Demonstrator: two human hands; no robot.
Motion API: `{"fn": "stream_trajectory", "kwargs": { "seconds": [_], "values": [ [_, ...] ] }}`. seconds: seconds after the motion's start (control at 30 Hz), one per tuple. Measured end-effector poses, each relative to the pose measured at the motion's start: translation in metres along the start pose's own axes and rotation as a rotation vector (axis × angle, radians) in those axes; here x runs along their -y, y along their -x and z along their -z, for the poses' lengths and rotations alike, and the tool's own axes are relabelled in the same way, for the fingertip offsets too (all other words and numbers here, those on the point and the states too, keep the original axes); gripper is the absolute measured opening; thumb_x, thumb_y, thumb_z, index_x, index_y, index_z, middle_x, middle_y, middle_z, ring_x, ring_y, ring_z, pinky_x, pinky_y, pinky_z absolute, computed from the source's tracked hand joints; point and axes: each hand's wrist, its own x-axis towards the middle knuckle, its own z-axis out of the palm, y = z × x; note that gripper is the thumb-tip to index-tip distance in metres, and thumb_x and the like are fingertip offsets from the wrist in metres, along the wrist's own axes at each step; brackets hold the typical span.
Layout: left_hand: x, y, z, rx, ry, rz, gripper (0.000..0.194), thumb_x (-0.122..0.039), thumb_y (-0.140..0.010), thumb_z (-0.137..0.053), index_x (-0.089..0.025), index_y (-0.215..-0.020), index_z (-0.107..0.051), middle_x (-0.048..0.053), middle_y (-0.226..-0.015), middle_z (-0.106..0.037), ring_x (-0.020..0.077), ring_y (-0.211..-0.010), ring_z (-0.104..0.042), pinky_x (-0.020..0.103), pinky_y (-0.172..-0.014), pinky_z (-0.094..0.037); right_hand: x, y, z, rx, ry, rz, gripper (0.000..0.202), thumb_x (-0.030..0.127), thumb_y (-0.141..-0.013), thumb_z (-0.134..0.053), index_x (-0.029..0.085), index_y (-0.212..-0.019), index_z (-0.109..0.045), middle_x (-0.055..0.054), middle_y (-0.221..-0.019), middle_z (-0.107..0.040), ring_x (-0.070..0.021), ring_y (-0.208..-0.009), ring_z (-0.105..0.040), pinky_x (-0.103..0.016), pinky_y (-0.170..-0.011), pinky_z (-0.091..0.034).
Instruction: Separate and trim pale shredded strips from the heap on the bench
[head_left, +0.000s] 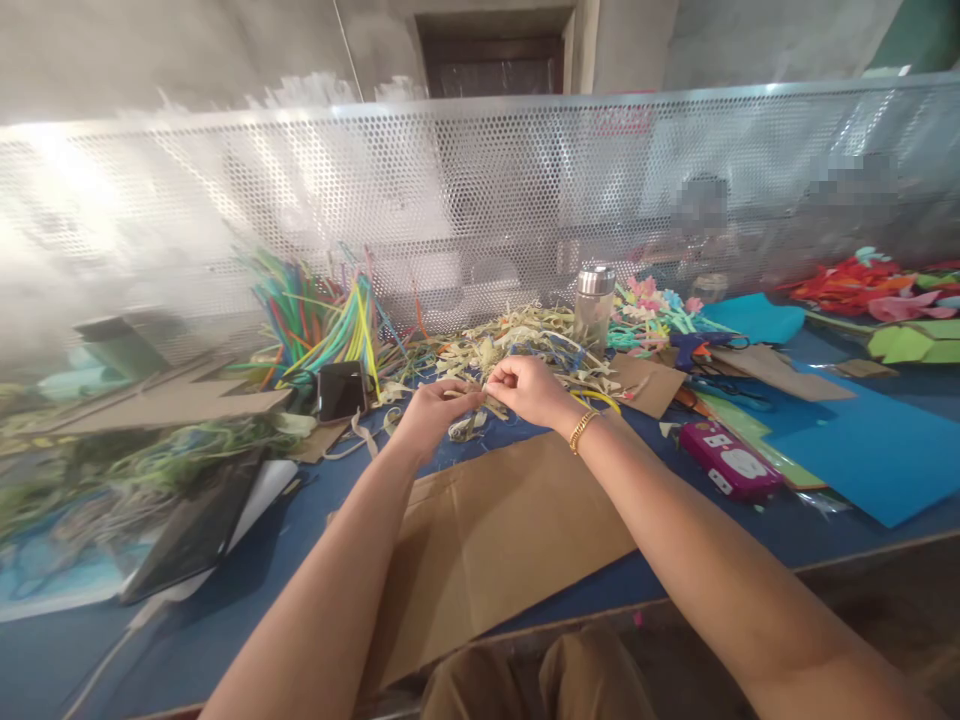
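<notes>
Fingertips nearly meeting, my two hands are raised over the far edge of a flat cardboard sheet (517, 520). My left hand (439, 415) is closed in a pinch, and what lies between its fingers is too small to name. Likewise pinched is my right hand (532, 388), with a gold bracelet at its wrist; a tiny pale bit shows at its fingertips. Just beyond both hands spreads a pile of pale yellow-green strips (517, 338). A small crumpled pale piece (466, 428) lies on the blue table below them.
A glass bottle (594, 310) with a metal lid stands behind the right hand. Left are a phone (341, 391), bundled coloured strips (315, 325) and a dark tablet (196, 525). A purple case (729, 461) and blue sheets (870, 430) lie right. A perforated metal screen (495, 190) closes the back.
</notes>
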Motion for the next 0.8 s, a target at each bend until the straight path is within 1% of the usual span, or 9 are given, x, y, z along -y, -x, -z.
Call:
{"fn": "stream_trajectory", "kwargs": {
  "seconds": [0.1, 0.17, 0.3, 0.4, 0.5, 0.57, 0.67, 0.73, 0.8],
  "values": [
    [0.005, -0.003, -0.001, -0.025, 0.057, 0.049, 0.029, -0.034, -0.056, -0.082, -0.015, -0.072, -0.067, -0.002, -0.054, -0.051, 0.0078, -0.050, -0.042, 0.022, -0.048, -0.031, -0.001, 0.000, 0.000, 0.011, -0.034, -0.012, 0.010, 0.017, -0.075, -0.062, 0.013, -0.066, -0.062, 0.003, -0.055, -0.053, -0.0073, -0.052, -0.042, -0.021, -0.053, -0.033],
    [0.006, -0.004, -0.001, -0.015, 0.089, 0.063, 0.028, -0.033, -0.056, -0.082, -0.015, -0.069, -0.066, -0.003, -0.052, -0.048, 0.0076, -0.048, -0.040, 0.022, -0.047, -0.029, -0.001, 0.000, 0.000, 0.028, -0.075, -0.029, 0.010, 0.019, -0.075, -0.062, 0.013, -0.066, -0.061, 0.004, -0.055, -0.052, -0.0073, -0.052, -0.042, -0.020, -0.052, -0.032],
    [0.005, -0.003, 0.000, 0.038, 0.116, 0.062, 0.027, -0.033, -0.058, -0.081, -0.016, -0.063, -0.061, -0.004, -0.051, -0.046, 0.0070, -0.047, -0.039, 0.023, -0.046, -0.027, -0.001, 0.000, -0.001, 0.051, -0.132, -0.052, 0.011, 0.023, -0.075, -0.062, 0.014, -0.068, -0.061, 0.003, -0.055, -0.052, -0.0078, -0.052, -0.043, -0.021, -0.051, -0.032],
    [0.002, -0.001, 0.001, 0.030, 0.078, 0.031, 0.026, -0.032, -0.059, -0.080, -0.016, -0.061, -0.060, -0.005, -0.048, -0.044, 0.0066, -0.044, -0.036, 0.023, -0.046, -0.025, 0.000, 0.001, -0.002, 0.067, -0.176, -0.062, 0.012, 0.025, -0.075, -0.062, 0.014, -0.069, -0.061, 0.003, -0.057, -0.053, -0.0084, -0.054, -0.043, -0.021, -0.053, -0.033],
    [-0.003, 0.000, 0.004, 0.008, 0.090, -0.002, 0.024, -0.032, -0.059, -0.079, -0.016, -0.062, -0.062, -0.004, -0.051, -0.048, 0.0072, -0.047, -0.039, 0.023, -0.047, -0.028, 0.000, -0.001, 0.003, 0.091, -0.300, -0.105, 0.019, 0.034, -0.075, -0.064, 0.015, -0.075, -0.060, 0.002, -0.063, -0.054, -0.0086, -0.057, -0.044, -0.021, -0.053, -0.034],
    [-0.008, 0.002, 0.006, 0.010, 0.163, 0.002, 0.022, -0.031, -0.059, -0.079, -0.017, -0.064, -0.063, -0.002, -0.058, -0.054, 0.0078, -0.051, -0.044, 0.023, -0.050, -0.033, -0.002, -0.003, 0.011, 0.122, -0.438, -0.199, 0.026, 0.042, -0.078, -0.062, 0.017, -0.077, -0.058, 0.003, -0.065, -0.052, -0.0076, -0.053, -0.040, -0.021, -0.049, -0.031],
    [-0.017, 0.008, 0.006, 0.100, 0.263, 0.049, 0.022, -0.027, -0.058, -0.081, -0.017, -0.065, -0.063, 0.001, -0.071, -0.063, 0.0091, -0.059, -0.052, 0.023, -0.056, -0.039, -0.004, -0.005, 0.024, 0.167, -0.677, -0.338, 0.029, 0.046, -0.084, -0.055, 0.018, -0.075, -0.053, 0.002, -0.066, -0.049, -0.0073, -0.050, -0.037, -0.021, -0.045, -0.029],
    [-0.021, 0.013, 0.003, 0.192, 0.269, 0.093, 0.022, -0.026, -0.058, -0.082, -0.017, -0.064, -0.063, 0.003, -0.078, -0.066, 0.0098, -0.062, -0.055, 0.023, -0.056, -0.040, -0.002, -0.005, 0.030, 0.198, -0.802, -0.359, 0.026, 0.040, -0.085, -0.054, 0.017, -0.075, -0.053, 0.000, -0.069, -0.052, -0.0087, -0.055, -0.044, -0.022, -0.048, -0.035],
    [-0.022, 0.016, -0.002, 0.244, 0.252, 0.134, 0.021, -0.026, -0.057, -0.082, -0.017, -0.065, -0.065, 0.002, -0.075, -0.065, 0.0094, -0.060, -0.054, 0.023, -0.055, -0.041, 0.002, -0.003, 0.032, 0.248, -0.865, -0.345, 0.021, 0.034, -0.084, -0.055, 0.016, -0.075, -0.054, -0.002, -0.070, -0.053, -0.0103, -0.060, -0.050, -0.023, -0.053, -0.040]
  ]
}}
